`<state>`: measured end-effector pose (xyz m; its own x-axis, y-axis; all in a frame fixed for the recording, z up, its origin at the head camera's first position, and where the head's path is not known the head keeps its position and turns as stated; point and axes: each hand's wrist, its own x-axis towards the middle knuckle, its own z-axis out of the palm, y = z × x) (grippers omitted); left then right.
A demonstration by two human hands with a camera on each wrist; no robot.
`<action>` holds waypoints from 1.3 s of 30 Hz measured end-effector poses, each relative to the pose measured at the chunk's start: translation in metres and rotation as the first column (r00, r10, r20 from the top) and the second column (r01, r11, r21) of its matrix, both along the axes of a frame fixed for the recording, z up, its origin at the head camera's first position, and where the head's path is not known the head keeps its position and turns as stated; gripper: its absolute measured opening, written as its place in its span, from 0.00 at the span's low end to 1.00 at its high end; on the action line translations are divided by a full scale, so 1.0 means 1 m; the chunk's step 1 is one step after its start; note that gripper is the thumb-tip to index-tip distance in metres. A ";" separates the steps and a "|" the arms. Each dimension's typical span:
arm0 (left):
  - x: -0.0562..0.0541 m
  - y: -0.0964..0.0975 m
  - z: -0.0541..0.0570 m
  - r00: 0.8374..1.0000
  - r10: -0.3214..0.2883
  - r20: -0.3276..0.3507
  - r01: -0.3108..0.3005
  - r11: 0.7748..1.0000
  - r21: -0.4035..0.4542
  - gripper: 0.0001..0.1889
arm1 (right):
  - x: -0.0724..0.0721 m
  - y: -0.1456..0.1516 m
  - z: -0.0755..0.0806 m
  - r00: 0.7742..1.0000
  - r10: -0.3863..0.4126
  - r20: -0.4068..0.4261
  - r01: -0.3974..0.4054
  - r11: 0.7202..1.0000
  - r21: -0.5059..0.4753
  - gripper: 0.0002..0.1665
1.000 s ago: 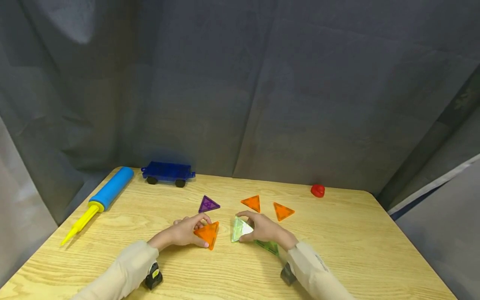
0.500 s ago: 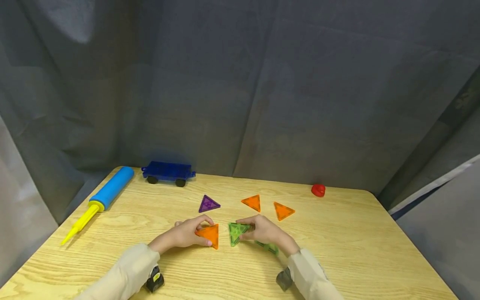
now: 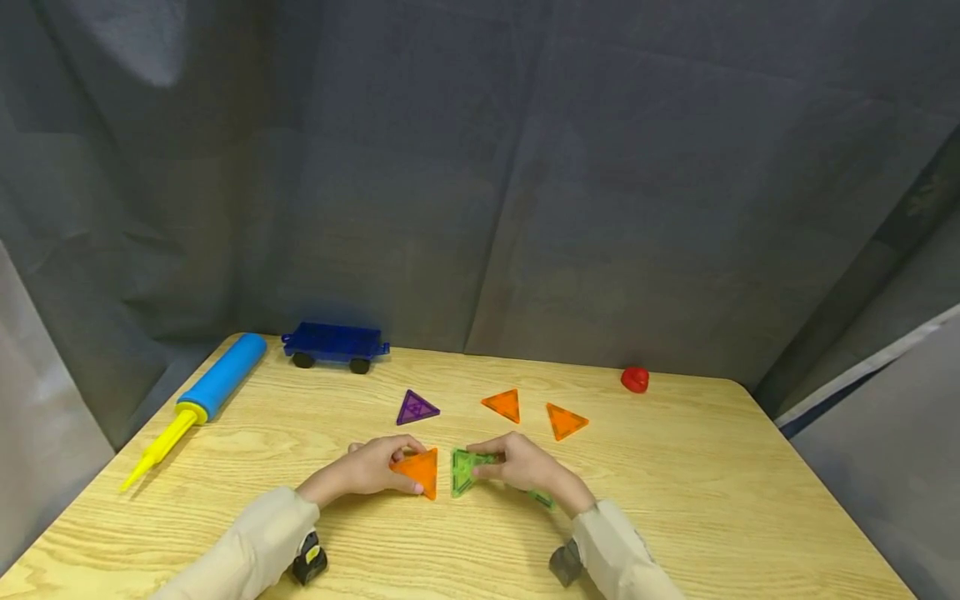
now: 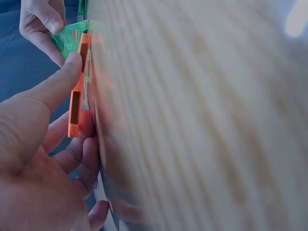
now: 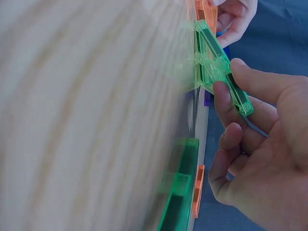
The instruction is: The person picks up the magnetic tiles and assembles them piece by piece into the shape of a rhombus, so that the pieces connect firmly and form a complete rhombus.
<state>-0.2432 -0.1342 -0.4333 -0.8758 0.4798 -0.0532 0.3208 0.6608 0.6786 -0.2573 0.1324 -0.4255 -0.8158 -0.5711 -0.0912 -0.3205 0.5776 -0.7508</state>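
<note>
My left hand [image 3: 372,466] pinches an orange triangular magnetic tile [image 3: 422,472] between thumb and fingers, low over the table. In the left wrist view that orange tile [image 4: 78,91] shows edge-on. Just to the right, my right hand [image 3: 527,463] pinches a green translucent triangular tile [image 3: 462,475]. A narrow gap separates the two tiles in the head view. The green tile [image 5: 224,67] is tilted in the right wrist view, one edge down at the table. Partly hidden under the right hand, another green tile [image 3: 542,498] lies on the wood.
Beyond the hands lie a purple triangle [image 3: 417,408], an orange triangle [image 3: 504,406] and another orange triangle [image 3: 566,422]. A blue wheeled cart [image 3: 335,344] stands at the back left, near a blue and yellow pump [image 3: 217,387]. A small red object [image 3: 635,380] sits at the back right.
My right hand has brought its green tile left and slightly nearer me, toward the orange one, turning its face. The left hand has stayed nearly still, its tile tilting a little.
</note>
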 end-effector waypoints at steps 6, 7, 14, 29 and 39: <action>0.000 0.002 -0.001 1.000 -0.007 -0.015 0.006 1.000 -0.025 0.27 | 0.004 -0.004 0.002 1.000 0.007 -0.024 -0.006 1.000 0.017 0.24; 0.000 0.002 -0.001 1.000 -0.006 -0.019 0.005 1.000 -0.029 0.28 | 0.004 -0.005 0.002 0.999 0.009 -0.032 -0.008 1.000 0.023 0.24; 0.001 0.003 0.000 0.999 -0.009 -0.031 0.008 0.999 -0.041 0.27 | 0.005 -0.008 0.001 0.994 0.050 -0.096 -0.044 0.997 0.059 0.23; 0.003 0.002 0.001 1.000 -0.015 -0.008 0.015 1.000 -0.007 0.27 | 0.009 -0.010 0.004 0.990 0.080 -0.113 -0.069 0.993 0.093 0.22; 0.007 0.000 0.003 0.999 -0.050 0.008 0.049 0.998 0.027 0.30 | 0.010 -0.011 0.004 0.983 0.097 -0.155 -0.068 0.981 0.181 0.23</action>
